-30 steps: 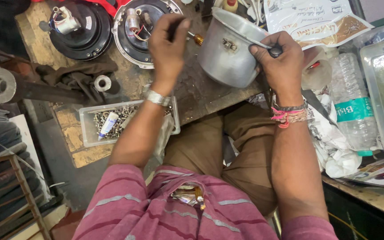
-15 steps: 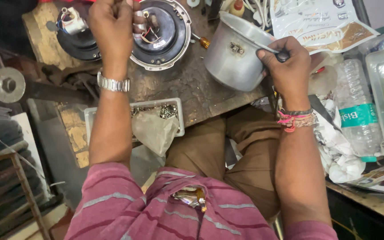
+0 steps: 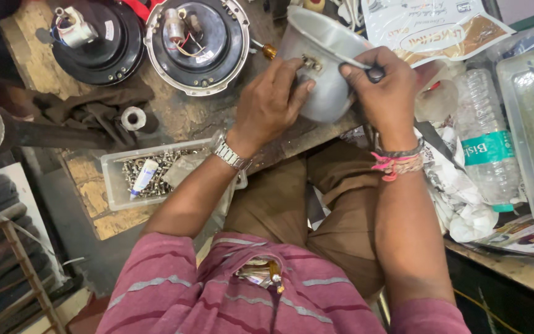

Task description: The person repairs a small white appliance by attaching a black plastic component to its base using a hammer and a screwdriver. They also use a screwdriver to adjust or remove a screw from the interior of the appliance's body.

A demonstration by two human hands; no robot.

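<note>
At upper centre of the frame, the left hand [image 3: 270,102] is gripping the grey aluminium pot [image 3: 317,62], tilted on the worktop [image 3: 174,117]; the right hand [image 3: 385,93] is pinching a thin metal tool [image 3: 355,62] beside its small bracket [image 3: 309,62], fitting seemingly unfinished.

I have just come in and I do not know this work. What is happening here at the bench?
A person seated at a worn workbench steadies a grey metal pot with the left hand, fingers by a small fitting on its side. The right hand holds a thin tool that reaches into the pot. Two round black appliance bases and a tray of screws lie nearby.
</note>
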